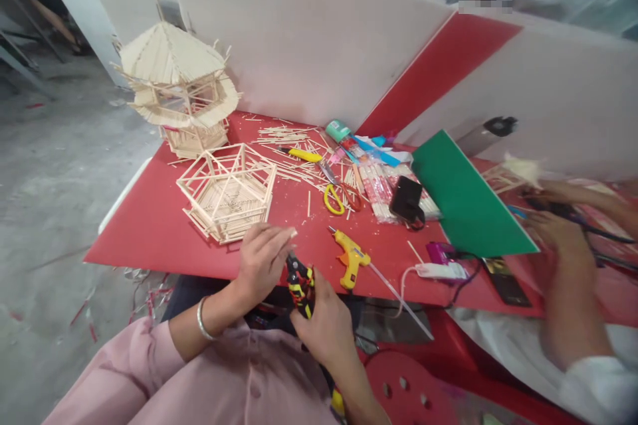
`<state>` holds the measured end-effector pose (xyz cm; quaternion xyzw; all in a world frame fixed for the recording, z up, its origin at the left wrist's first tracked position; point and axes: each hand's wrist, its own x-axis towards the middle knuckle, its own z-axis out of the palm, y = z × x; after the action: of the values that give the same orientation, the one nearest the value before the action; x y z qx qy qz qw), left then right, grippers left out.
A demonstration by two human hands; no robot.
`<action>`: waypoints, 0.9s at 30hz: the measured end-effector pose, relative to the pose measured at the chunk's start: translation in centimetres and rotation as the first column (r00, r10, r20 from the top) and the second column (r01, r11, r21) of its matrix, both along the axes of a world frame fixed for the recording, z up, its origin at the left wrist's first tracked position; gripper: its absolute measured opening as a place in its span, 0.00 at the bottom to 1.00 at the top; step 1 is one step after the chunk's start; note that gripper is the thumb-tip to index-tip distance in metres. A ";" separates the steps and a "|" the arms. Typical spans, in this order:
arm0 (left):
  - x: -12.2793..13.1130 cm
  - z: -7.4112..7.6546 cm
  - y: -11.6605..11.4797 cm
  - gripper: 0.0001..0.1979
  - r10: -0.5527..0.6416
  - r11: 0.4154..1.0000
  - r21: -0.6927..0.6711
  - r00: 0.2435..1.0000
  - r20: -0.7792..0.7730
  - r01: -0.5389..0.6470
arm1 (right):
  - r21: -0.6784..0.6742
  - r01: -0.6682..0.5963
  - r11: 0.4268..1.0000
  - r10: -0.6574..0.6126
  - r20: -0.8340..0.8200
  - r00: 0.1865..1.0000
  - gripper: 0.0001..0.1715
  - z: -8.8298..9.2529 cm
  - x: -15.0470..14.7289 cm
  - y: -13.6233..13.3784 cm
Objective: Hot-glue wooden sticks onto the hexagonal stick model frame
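Observation:
In the head view, my right hand (326, 322) is wrapped around black-and-yellow cutting pliers (300, 287), their jaws pointing up towards my left hand (262, 262). The fingers of that left hand are pressed together beside the jaws. A pale spot shows at its fingertips, too small to name. Just beyond it stands an open hexagonal frame (226, 196) of thin wooden sticks with a slatted floor. To the right of my hands, a yellow glue gun (350, 257) lies on the red tabletop (144, 229), a clear glue stick extending from its back.
A stick pagoda model (174, 80) stands at the back left. Loose sticks (286, 136), a yellow-handled cutter (305, 155), scissors (333, 199) and stick packets (381, 196) lie mid-table. A green board (468, 196) separates a co-worker's hands (561, 229); a phone (506, 281) lies nearby.

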<state>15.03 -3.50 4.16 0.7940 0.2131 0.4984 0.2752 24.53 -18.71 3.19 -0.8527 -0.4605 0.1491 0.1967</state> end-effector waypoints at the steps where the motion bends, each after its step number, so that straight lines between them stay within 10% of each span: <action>1: -0.3 0.7 0.1 0.08 -0.007 1.000 -0.023 1.000 0.000 0.007 | 0.026 -0.026 0.999 0.026 0.013 1.000 0.43 -0.1 -0.2 -0.3; 8: -5.3 8.0 3.3 0.06 0.108 0.946 -0.319 0.984 0.142 -0.058 | -0.008 0.072 0.997 -0.072 0.051 0.996 0.48 -0.9 -0.1 0.5; 12: -7.7 11.5 8.8 0.07 -0.096 0.877 -0.477 0.993 -0.064 0.054 | -0.109 0.206 0.972 -0.180 0.209 0.961 0.48 -1.2 0.5 3.6; 18: -6.6 12.1 14.5 0.03 -0.338 0.849 -0.509 0.886 -0.316 0.143 | -0.034 0.263 0.964 -0.232 0.367 0.901 0.48 -2.2 0.9 6.1; 27: -4.4 12.6 14.8 0.10 -0.447 0.890 -0.390 0.622 -0.643 0.236 | 0.044 0.159 0.986 -0.159 0.517 0.841 0.39 -2.5 0.7 5.2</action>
<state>10.63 11.30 16.73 0.9051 0.2123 0.0526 0.3646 25.25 -13.48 0.65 -0.8965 -0.4241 -0.1027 0.0768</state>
